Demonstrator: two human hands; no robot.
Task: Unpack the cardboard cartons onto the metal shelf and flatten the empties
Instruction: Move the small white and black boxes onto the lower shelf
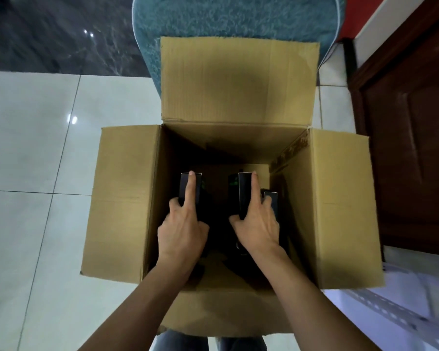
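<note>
Cardboard carton (pixel 127 198) sits open on the white tile floor (pixel 36 148), all four flaps folded outward; the far flap lies against a teal shaggy fabric (pixel 238 19). Both hands are down inside the carton. Left hand (pixel 183 231) grips the left dark box (pixel 199 184): index finger laid straight along its top face, thumb on its left side, the remaining fingers wrapped round its right side. Right hand (pixel 256 229) grips the right dark box (pixel 244 193) the same way, thumb at the near left edge, index finger straight along the box's right edge. A third dark box (pixel 272 202) stands just beside the right hand, on its right, near the carton's right wall. Carton interior is in deep shadow; further contents cannot be made out. Dark wooden door (pixel 403 148) at right. Perforated metal rail (pixel 390 307) lies at near right, beside the carton's right flap.
</note>
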